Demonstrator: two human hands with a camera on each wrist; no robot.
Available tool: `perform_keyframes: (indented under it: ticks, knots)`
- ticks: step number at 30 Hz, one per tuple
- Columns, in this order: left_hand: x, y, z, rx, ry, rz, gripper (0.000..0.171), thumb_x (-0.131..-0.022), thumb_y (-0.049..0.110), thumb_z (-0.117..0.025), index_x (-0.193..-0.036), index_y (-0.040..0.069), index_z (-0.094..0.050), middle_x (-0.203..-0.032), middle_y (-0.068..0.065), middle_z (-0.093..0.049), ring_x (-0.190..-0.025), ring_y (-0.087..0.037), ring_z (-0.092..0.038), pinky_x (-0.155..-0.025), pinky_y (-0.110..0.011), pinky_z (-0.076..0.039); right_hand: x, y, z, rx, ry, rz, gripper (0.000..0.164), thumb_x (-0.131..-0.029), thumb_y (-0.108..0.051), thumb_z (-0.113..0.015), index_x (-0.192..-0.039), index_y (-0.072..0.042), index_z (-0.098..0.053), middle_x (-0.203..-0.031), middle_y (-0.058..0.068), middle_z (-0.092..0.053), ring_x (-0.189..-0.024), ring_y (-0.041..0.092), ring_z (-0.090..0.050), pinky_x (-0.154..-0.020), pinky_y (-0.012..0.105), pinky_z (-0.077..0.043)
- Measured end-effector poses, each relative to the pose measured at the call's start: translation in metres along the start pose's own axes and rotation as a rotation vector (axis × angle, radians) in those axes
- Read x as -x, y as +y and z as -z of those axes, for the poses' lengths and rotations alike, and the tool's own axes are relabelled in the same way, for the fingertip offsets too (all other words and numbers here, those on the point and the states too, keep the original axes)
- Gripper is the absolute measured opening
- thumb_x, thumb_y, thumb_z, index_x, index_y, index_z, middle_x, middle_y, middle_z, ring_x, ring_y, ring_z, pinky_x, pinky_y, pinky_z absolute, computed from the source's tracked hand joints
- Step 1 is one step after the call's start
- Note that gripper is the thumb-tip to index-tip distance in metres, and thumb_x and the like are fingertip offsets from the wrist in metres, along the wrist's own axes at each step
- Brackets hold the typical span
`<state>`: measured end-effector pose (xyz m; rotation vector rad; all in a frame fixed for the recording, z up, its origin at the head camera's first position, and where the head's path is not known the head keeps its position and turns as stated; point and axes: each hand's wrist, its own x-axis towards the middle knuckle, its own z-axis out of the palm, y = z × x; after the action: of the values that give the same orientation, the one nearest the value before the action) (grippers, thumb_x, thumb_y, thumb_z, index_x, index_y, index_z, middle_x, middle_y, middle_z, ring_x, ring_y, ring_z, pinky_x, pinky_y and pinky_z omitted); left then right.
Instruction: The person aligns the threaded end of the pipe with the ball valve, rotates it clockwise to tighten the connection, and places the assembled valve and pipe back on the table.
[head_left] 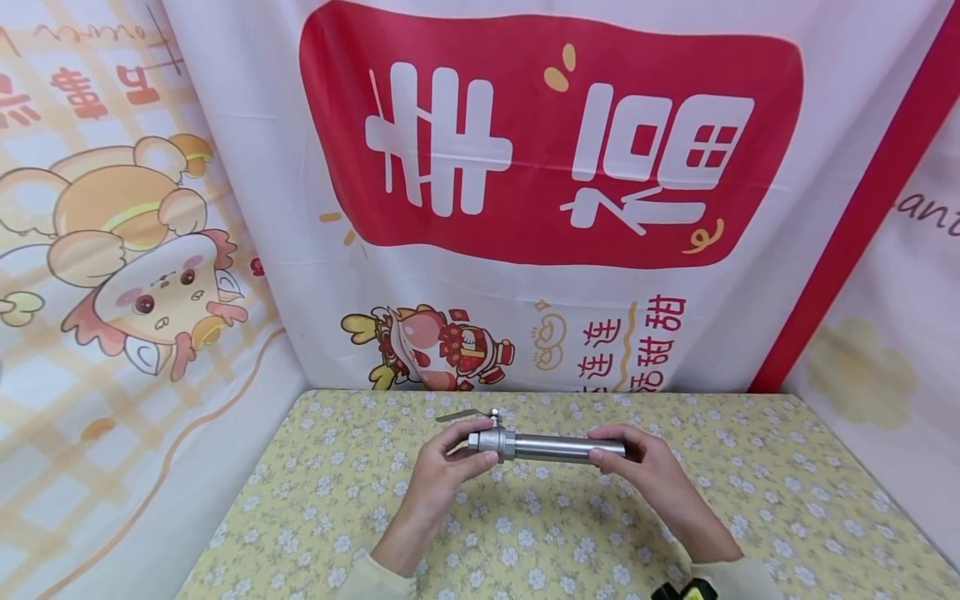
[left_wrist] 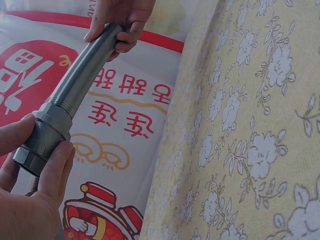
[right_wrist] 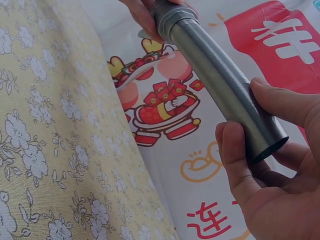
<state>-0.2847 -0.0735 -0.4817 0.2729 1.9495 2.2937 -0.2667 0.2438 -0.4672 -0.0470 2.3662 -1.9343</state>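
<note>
My left hand [head_left: 444,463] grips a silver ball valve [head_left: 491,442], thumb and fingers around its body. The valve's flat lever handle [head_left: 459,415] points left above the hand. A straight metal pipe [head_left: 555,447] runs from the valve's hex end to the right, with threads [left_wrist: 61,106] showing at the joint in the left wrist view. Near the pipe's free end my right hand [head_left: 643,460] holds it between thumb and fingers. That end is open and hollow in the right wrist view. Pipe and valve are held nearly level over the table.
A table with a yellow floral cloth [head_left: 525,533] lies beneath the hands. Behind it hangs a white printed curtain [head_left: 285,208] with a red panel, and another printed curtain [head_left: 45,350] is at the left. A black and yellow object [head_left: 684,592] shows at the bottom edge by the right sleeve.
</note>
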Motion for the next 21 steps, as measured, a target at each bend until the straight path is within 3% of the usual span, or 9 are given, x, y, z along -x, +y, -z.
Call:
perform_keyframes:
  ticks: [21]
  knots:
    - [0.0006,0.0008,0.0000,-0.020,0.003,0.002,0.051,-0.091,0.013,-0.089,-0.139,0.008,-0.073,-0.151,-0.014,-0.061,-0.124,-0.026,-0.072,-0.099,-0.030,-0.063,-0.0004,0.0002,-0.0012,-0.017,0.014,0.010,0.043,-0.103,-0.026,-0.079,-0.138,-0.002,-0.069,-0.112,0.005,-0.072,-0.096,0.015,-0.069,-0.088,0.033,-0.064]
